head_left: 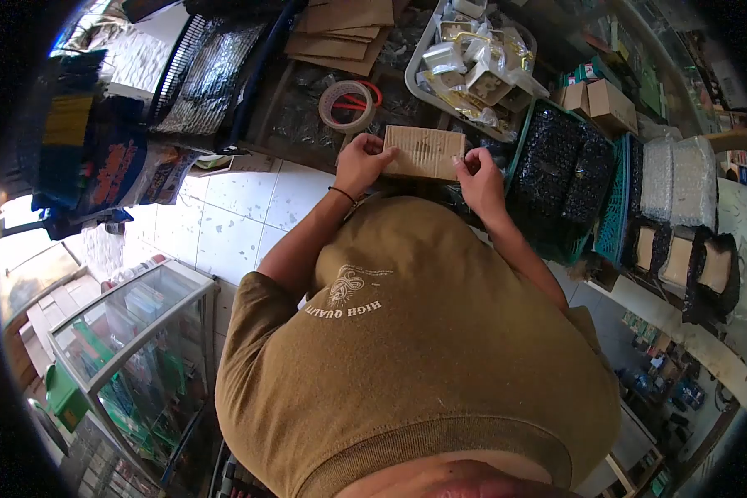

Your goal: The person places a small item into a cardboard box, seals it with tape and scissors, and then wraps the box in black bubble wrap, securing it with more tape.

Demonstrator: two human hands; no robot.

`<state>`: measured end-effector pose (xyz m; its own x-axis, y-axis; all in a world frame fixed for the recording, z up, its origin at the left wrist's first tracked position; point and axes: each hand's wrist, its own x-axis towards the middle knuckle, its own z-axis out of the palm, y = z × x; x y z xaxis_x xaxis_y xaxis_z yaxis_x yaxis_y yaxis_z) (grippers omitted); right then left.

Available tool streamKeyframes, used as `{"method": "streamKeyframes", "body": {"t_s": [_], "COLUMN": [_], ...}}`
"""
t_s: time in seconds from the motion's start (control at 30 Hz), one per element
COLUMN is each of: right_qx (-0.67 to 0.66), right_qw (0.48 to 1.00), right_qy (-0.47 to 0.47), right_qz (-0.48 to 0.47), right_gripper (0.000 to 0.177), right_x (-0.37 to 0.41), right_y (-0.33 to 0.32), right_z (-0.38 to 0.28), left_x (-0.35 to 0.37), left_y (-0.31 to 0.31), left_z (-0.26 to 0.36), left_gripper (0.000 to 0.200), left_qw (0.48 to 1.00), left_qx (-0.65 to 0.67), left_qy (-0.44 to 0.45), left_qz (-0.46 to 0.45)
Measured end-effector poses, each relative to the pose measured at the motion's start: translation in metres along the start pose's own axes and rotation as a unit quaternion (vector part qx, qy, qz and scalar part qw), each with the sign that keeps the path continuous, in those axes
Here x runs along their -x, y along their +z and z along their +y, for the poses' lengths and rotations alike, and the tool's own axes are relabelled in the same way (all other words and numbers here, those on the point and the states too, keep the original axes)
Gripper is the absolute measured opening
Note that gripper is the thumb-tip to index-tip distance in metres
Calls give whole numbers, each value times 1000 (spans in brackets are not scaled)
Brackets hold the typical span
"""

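Cardboard gripped at both ends

Left hand and right hand clamp their fingers on its short sides, seemingly to keep it flat and steady, above the near edge of the counter, near a tape roll.

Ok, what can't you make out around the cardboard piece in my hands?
Head view only:
- cardboard piece: ends covered by the left hand and right hand; underside faces away.
- bagged items in the white tray: too small to identify.
- glass cabinet contents: small and blurred.
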<state>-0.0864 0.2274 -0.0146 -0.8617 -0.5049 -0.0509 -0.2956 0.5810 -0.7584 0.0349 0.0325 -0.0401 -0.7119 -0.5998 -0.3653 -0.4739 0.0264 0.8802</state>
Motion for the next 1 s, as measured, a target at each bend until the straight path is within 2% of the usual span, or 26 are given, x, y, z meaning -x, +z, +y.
{"method": "streamKeyframes", "body": {"t_s": [0.1,0.2,0.23,0.37,0.47,0.5,0.6,0.8,0.9,1.0], "right_qx": [-7,-17,-19,-70,-94,-113,-125,-98,-68,-74], "right_qw": [1000,999,999,996,994,992,988,989,990,989], "right_qy": [10,16,18,28,38,36,57,56,48,54], "right_qz": [-21,-30,-32,-46,-44,-45,-67,-94,-112,-115], "right_gripper": [27,27,28,26,27,28,30,35,38,41], "right_x": [-1,-4,-4,-5,-4,-3,-3,-16,-21,-19], "right_y": [-2,-4,-5,-10,-10,-10,-12,-14,-11,-7], "right_z": [6,9,10,11,20,22,25,18,16,19], "left_x": [-5,-2,5,16,4,11,13,8,12,23], "left_y": [4,5,6,8,15,14,18,23,27,26], "left_z": [-9,-11,-6,12,-12,5,0,-11,-6,8], "left_gripper": [33,32,30,30,35,37,36,34,35,40], "left_qw": [998,977,991,993,991,986,988,988,978,986], "left_qx": [38,203,131,102,114,130,124,95,168,156], "left_qy": [-42,-61,-32,-54,-37,-94,-72,-94,-109,-64], "left_qz": [21,4,12,3,55,54,62,73,66,10]}}
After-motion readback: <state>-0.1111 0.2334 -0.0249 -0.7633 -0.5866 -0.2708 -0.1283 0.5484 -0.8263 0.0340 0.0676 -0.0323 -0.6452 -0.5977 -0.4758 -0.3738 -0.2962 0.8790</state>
